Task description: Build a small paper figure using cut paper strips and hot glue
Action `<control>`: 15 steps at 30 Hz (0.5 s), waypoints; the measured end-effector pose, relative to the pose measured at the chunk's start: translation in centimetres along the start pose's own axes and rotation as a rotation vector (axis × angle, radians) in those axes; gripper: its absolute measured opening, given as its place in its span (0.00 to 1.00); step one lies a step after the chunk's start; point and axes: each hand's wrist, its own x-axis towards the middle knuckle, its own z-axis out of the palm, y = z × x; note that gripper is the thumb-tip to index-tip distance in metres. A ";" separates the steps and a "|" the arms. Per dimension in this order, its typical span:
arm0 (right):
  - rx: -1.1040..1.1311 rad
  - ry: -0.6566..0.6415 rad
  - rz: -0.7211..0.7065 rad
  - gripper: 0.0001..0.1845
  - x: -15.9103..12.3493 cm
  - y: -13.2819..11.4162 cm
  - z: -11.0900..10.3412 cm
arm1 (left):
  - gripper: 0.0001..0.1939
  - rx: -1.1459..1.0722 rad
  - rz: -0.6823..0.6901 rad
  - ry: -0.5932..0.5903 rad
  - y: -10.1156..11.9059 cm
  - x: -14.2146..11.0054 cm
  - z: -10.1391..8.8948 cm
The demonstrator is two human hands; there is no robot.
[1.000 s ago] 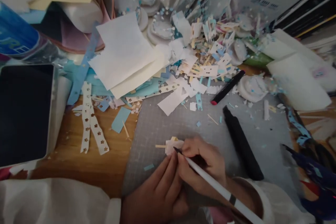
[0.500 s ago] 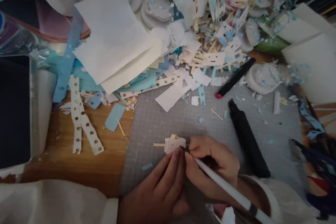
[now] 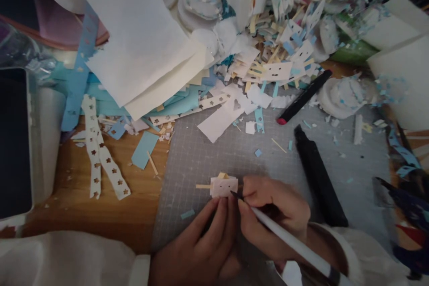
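A small white paper figure (image 3: pixel 218 191) lies on the grey cutting mat (image 3: pixel 187 152). Two dark dots mark its front, a yellow paper loop sits on top, and a thin yellow strip sticks out to its left. My left hand (image 3: pixel 201 246) has its fingers pressed together at the figure's lower edge, holding it. In my right hand (image 3: pixel 276 214) is a white pen (image 3: pixel 288 239), gripped near its dark tip, which is at the figure's right side. Whether the tip touches the paper, I cannot tell.
A black marker (image 3: pixel 320 178) lies right of my right hand, with a thinner black pen (image 3: pixel 304 96) beyond. Paper scraps and faced paper pieces (image 3: pixel 276 71) pile up at the back. White sheets (image 3: pixel 134 40) and a dark-screened device (image 3: pixel 13 143) are at left.
The pen tip has drawn back slightly from the figure's face, and a second dot now shows there. My left hand stays at the lower edge. The view has shifted a little.
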 end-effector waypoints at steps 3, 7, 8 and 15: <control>-0.010 -0.033 -0.035 0.12 0.1 -0.1 -0.1 | 0.19 -0.029 -0.013 0.022 0.0 0.0 0.0; -0.026 -0.098 -0.069 0.12 0.4 -0.1 -0.1 | 0.17 -0.072 0.007 0.007 0.3 -0.3 0.2; -0.019 -0.101 -0.071 0.12 0.5 -0.1 -0.1 | 0.17 -0.078 0.016 0.001 0.3 -0.4 0.2; 0.000 -0.089 -0.082 0.11 0.2 0.3 0.4 | 0.16 -0.033 0.037 -0.017 0.2 -0.3 0.0</control>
